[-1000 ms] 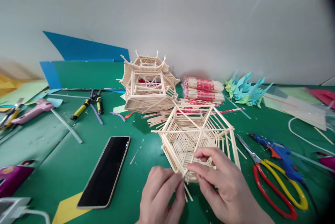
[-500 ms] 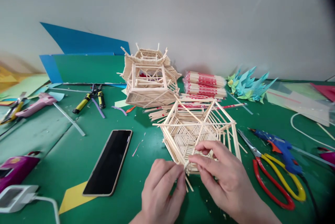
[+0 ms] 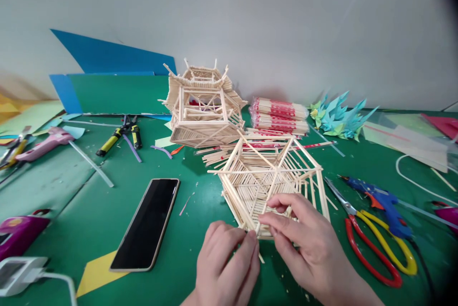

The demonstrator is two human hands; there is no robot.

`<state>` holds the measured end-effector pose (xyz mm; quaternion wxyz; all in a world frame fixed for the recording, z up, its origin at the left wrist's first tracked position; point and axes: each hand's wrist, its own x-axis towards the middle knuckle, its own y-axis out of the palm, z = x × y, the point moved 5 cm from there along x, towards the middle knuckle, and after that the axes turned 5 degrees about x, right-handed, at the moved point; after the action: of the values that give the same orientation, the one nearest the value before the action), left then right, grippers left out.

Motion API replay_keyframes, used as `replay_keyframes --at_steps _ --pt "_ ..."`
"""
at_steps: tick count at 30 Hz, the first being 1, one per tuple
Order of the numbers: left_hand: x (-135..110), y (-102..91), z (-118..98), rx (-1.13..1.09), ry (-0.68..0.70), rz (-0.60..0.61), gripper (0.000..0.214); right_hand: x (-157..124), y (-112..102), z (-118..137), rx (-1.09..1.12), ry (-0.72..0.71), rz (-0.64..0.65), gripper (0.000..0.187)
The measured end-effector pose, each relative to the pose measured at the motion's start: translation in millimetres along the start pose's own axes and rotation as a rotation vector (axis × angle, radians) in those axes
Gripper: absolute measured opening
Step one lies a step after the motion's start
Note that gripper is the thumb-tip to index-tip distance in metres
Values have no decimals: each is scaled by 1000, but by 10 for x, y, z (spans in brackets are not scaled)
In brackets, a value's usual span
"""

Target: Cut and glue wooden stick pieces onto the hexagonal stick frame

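A hexagonal frame of thin wooden sticks [image 3: 266, 179] stands on the green table [image 3: 89, 210] in front of me. My left hand [image 3: 225, 268] and my right hand [image 3: 304, 246] meet at its near corner. Both pinch a short wooden stick [image 3: 256, 227] against the frame's lower edge, thumbs and forefingers closed. Behind the frame stands a finished stick pagoda model [image 3: 202, 108]. Loose sticks [image 3: 214, 155] lie between the two models.
A black phone [image 3: 146, 222] lies left of my hands. Red-and-yellow scissors [image 3: 372, 244] and a blue glue gun [image 3: 379, 203] lie to the right. Wrapped chopstick bundles [image 3: 279, 115], paper cranes [image 3: 339, 115], yellow pliers [image 3: 119, 136] and a pink glue gun [image 3: 43, 143] sit further back.
My fingers have closed tighter on the short stick and pressed it lower against the frame's near corner. The view has shifted slightly; nothing else moved.
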<state>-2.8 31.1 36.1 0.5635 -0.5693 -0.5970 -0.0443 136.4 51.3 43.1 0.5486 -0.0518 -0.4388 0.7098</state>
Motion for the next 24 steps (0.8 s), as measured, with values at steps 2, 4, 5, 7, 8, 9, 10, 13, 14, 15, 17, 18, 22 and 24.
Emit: replay_keyframes --at_steps 2,4,5,7,8,9,10,13,14,15,17,18,22,24 --pt "6 -5 2 21 2 7 20 5 -6 7 -4 -1 -6 33" --pt "2 -5 5 20 5 17 21 6 -13 13 -10 1 -11 33" --pt "-3 -4 6 11 9 20 22 5 -17 16 -13 1 -13 33" --pt "-13 1 11 -8 7 25 22 1 -20 15 -19 6 -10 33" --pt "-17 1 14 -22 3 23 22 -1 -20 13 -20 8 -7 33" --pt "-18 2 19 -39 -7 20 22 -3 -19 12 -20 8 -6 33" --pt "-17 4 27 -56 -24 21 22 -4 -18 11 -19 9 -4 33" --pt "-4 3 57 -99 -90 16 23 -7 -11 9 -6 13 10 33" --pt "2 -2 64 -107 -106 12 22 -8 -8 8 2 15 16 32" --pt "8 -4 71 -112 -119 15 22 -9 -8 7 7 17 18 32" --pt "23 -11 77 -124 -133 19 20 -8 -12 6 11 15 16 31" --pt "30 -12 81 -127 -141 27 20 -6 -17 6 9 12 9 31" --pt "52 -12 88 -127 -165 44 17 7 -28 9 10 6 -3 30" --pt "47 -5 92 -114 -177 47 17 9 -30 18 14 7 -2 30"
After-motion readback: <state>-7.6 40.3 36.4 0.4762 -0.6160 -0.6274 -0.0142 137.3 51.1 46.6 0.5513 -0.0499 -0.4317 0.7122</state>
